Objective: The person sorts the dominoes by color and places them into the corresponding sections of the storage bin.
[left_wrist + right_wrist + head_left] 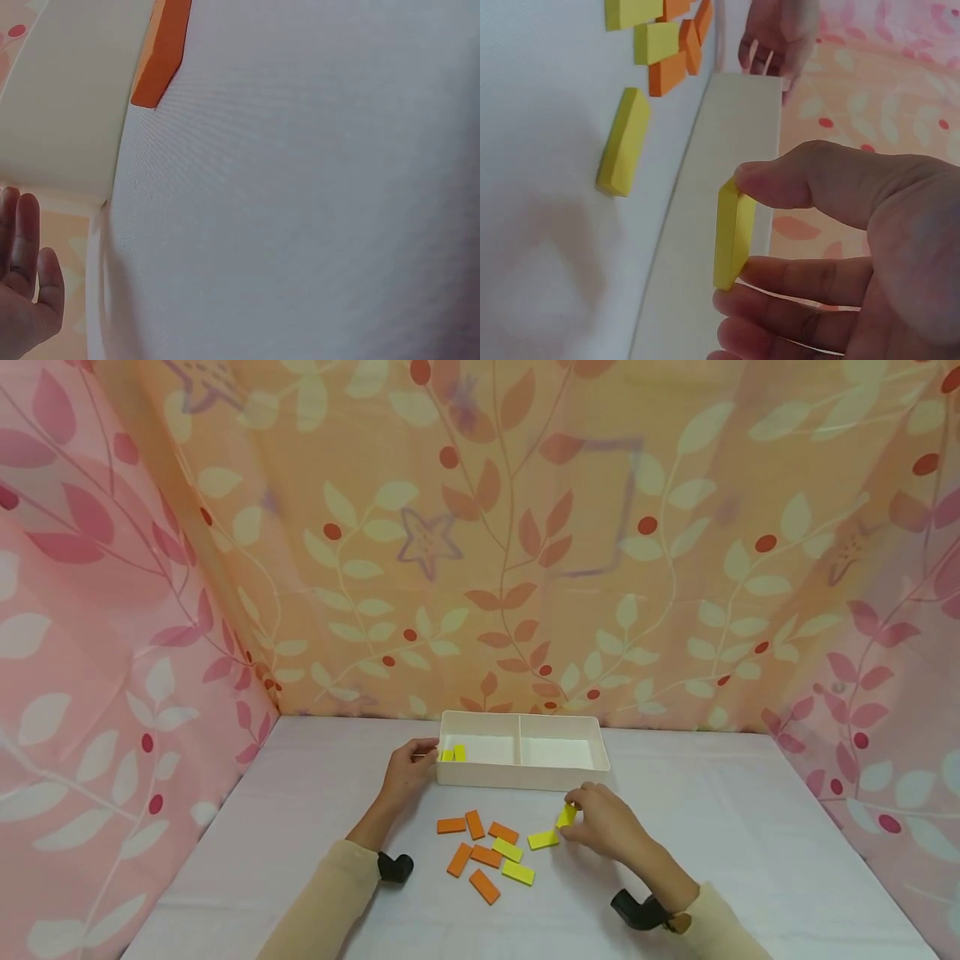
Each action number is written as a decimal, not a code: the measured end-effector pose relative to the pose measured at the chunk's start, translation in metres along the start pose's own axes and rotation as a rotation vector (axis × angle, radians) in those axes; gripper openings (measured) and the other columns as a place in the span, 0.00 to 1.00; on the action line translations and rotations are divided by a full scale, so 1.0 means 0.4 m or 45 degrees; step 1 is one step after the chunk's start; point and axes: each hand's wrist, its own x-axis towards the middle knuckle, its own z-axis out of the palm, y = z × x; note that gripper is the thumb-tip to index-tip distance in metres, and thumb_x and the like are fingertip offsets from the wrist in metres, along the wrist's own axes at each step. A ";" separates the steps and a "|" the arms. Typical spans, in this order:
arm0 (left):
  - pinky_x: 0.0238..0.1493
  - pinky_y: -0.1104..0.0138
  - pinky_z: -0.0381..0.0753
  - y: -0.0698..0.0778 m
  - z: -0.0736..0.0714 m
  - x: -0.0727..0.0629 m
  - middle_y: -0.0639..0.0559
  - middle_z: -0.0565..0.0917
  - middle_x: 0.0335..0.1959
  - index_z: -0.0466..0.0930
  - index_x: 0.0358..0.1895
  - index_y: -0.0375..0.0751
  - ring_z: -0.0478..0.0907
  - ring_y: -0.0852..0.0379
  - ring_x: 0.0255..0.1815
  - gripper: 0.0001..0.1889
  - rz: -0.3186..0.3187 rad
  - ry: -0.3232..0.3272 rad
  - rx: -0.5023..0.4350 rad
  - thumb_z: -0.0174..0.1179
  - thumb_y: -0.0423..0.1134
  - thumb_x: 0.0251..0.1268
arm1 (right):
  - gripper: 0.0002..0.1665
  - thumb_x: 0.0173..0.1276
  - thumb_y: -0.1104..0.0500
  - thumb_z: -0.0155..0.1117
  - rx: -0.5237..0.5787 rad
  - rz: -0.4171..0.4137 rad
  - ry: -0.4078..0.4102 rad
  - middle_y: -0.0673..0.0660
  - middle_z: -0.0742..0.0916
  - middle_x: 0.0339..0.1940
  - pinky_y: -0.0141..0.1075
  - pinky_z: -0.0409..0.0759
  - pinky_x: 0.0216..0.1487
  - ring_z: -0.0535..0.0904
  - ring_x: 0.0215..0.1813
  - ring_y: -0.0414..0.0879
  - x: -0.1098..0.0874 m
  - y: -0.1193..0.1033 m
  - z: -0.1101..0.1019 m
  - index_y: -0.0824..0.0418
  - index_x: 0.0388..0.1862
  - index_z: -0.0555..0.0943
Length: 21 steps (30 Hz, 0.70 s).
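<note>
Between thumb and fingertips my right hand (609, 825) pinches a yellow block (733, 236), raised in front of the white box (517, 777). Another yellow block (543, 840) lies on the table just left of that hand. My left hand (408, 770) is at the box's left end, its fingers fairly straight against the wall; their exact contact is hard to tell. Two yellow blocks (459, 752) are in the left compartment, by its left wall. In the left wrist view, part of the left hand (26, 300) shows beside the box.
Several orange blocks (485, 887) lie scattered on the white tabletop (300, 827) in front of the box, with two yellow blocks (517, 872) among them. A divider (520, 739) splits the box in two. Patterned curtains (510, 527) stand behind and at both sides.
</note>
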 end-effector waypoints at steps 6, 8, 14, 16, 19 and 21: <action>0.45 0.70 0.77 0.002 -0.002 -0.001 0.40 0.81 0.51 0.79 0.57 0.38 0.76 0.49 0.46 0.16 -0.029 -0.012 -0.005 0.57 0.37 0.70 | 0.22 0.51 0.54 0.77 0.027 -0.012 0.048 0.52 0.82 0.36 0.40 0.80 0.42 0.74 0.39 0.45 0.008 0.004 -0.020 0.61 0.44 0.85; 0.45 0.70 0.77 0.002 -0.003 -0.001 0.40 0.81 0.51 0.79 0.57 0.38 0.76 0.49 0.46 0.16 -0.044 -0.020 0.002 0.57 0.38 0.70 | 0.22 0.51 0.54 0.77 0.038 -0.013 0.056 0.53 0.83 0.37 0.41 0.80 0.43 0.74 0.39 0.45 0.013 0.005 -0.026 0.61 0.44 0.85; 0.46 0.69 0.77 0.001 -0.003 0.003 0.40 0.81 0.51 0.79 0.57 0.37 0.76 0.49 0.46 0.16 -0.032 -0.022 0.017 0.57 0.37 0.70 | 0.22 0.52 0.54 0.77 0.075 -0.035 0.065 0.54 0.83 0.38 0.40 0.80 0.43 0.75 0.39 0.47 0.029 0.011 -0.040 0.61 0.45 0.84; 0.46 0.69 0.77 0.002 -0.004 0.004 0.41 0.81 0.51 0.79 0.57 0.38 0.76 0.50 0.46 0.16 -0.023 -0.027 0.021 0.57 0.38 0.70 | 0.23 0.52 0.54 0.77 0.087 -0.048 0.065 0.54 0.83 0.38 0.40 0.80 0.43 0.75 0.40 0.47 0.035 0.014 -0.045 0.62 0.46 0.84; 0.46 0.70 0.77 0.003 -0.005 0.003 0.41 0.82 0.51 0.79 0.56 0.37 0.76 0.50 0.47 0.15 -0.002 -0.036 0.031 0.57 0.37 0.70 | 0.24 0.52 0.54 0.76 0.103 -0.072 0.063 0.55 0.83 0.40 0.40 0.80 0.44 0.75 0.41 0.46 0.043 0.016 -0.053 0.62 0.48 0.84; 0.46 0.70 0.78 0.004 -0.007 0.003 0.42 0.83 0.51 0.79 0.56 0.37 0.76 0.51 0.47 0.15 0.008 -0.039 0.036 0.58 0.37 0.70 | 0.24 0.53 0.54 0.76 0.111 -0.086 0.064 0.56 0.83 0.41 0.40 0.80 0.44 0.75 0.41 0.46 0.049 0.018 -0.057 0.62 0.48 0.84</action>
